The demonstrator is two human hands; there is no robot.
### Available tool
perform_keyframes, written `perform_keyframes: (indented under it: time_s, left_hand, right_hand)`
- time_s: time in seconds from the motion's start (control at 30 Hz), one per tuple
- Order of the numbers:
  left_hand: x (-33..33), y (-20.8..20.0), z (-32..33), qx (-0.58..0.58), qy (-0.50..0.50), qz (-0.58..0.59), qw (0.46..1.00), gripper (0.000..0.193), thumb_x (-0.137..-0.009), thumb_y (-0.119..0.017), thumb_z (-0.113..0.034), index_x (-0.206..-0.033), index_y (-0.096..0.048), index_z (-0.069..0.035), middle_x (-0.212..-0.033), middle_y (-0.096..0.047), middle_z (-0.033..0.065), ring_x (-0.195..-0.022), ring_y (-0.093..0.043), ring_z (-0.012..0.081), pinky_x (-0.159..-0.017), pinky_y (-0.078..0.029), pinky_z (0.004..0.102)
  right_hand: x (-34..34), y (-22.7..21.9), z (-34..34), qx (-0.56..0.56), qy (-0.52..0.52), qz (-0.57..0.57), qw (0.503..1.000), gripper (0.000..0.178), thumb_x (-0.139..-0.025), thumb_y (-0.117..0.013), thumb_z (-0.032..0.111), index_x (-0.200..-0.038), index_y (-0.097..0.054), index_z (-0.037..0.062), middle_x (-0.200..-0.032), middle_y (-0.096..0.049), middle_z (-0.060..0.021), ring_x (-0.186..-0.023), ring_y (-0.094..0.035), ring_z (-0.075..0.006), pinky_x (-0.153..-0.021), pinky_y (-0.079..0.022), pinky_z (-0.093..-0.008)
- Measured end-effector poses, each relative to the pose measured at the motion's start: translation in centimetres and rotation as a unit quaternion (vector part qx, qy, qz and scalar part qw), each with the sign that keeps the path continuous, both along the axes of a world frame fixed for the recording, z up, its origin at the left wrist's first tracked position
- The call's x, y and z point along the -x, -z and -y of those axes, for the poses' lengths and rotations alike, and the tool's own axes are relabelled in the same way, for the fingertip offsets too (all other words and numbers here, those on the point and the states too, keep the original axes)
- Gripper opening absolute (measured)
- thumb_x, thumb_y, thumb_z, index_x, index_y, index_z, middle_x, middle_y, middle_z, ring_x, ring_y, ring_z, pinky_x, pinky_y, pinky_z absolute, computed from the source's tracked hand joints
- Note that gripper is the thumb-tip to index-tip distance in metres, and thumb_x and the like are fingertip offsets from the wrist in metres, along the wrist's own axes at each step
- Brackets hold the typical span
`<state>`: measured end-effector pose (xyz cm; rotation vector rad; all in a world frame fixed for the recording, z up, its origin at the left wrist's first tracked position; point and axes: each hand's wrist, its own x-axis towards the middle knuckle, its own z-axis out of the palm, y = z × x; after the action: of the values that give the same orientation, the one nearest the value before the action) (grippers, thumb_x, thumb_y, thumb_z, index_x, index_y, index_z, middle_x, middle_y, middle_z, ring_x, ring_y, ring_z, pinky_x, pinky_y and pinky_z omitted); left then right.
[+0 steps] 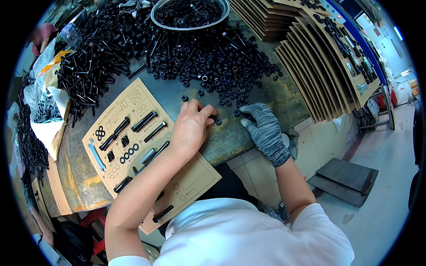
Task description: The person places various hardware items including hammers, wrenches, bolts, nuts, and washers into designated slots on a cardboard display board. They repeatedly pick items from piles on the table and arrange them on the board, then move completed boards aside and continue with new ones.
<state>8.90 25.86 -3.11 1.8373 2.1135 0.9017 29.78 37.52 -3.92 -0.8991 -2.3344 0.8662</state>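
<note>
My bare left hand (pixel 191 126) reaches over the far right edge of a tan cardboard card (pixel 195 166). Its fingers are curled together, with a black nut (pixel 217 121) at the tips. To the right, my right hand (pixel 262 133) wears a grey knit glove. Thumb and fingers are bent toward each other around a black nut (pixel 236 113) above the table. On the card lie black bolts (pixel 144 121), dark washers (pixel 129 153) and a light blue wrench (pixel 96 155), among printed part outlines. My left forearm hides part of the card.
Loose black nuts (pixel 217 71) and a heap of bolts (pixel 88 62) cover the far side of the metal table (pixel 80 173). A metal bowl (pixel 190 27) stands behind. Stacked cardboard cards (pixel 310 66) rise at right; a plastic-lined bag (pixel 49 115) is at left. Another person (pixel 44 33) is far left.
</note>
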Motion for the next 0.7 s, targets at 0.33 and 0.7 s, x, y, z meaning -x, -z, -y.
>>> perform_keyframes:
  time_s: [0.33, 0.7]
  left_hand:
    - [7.7, -7.8, 13.1, 0.002, -0.172, 0.054, 0.984, 0.02, -0.089, -0.071, -0.004, -0.108, -0.068, -0.005, -0.099, -0.062, 0.0086, -0.092, -0.061, 0.0225, -0.082, -0.049, 0.0318]
    - [11.0, -4.0, 26.0, 0.056, -0.312, -0.002, 0.948, 0.025, -0.083, -0.074, -0.001, -0.107, -0.072, -0.007, -0.102, -0.062, 0.0112, -0.098, -0.062, 0.028, -0.085, -0.051, 0.0358]
  right_hand:
    - [1.0, -0.9, -1.7, -0.025, 0.02, 0.062, 0.998, 0.044, -0.078, -0.081, 0.015, -0.117, -0.064, 0.0026, -0.113, -0.062, -0.0162, -0.108, -0.06, -0.0329, -0.098, -0.05, -0.0425]
    - [3.3, -1.8, -0.8, -0.037, -0.058, 0.098, 0.993, 0.029, -0.081, -0.076, 0.006, -0.109, -0.067, 0.0021, -0.108, -0.063, -0.0134, -0.104, -0.061, -0.031, -0.096, -0.049, -0.0393]
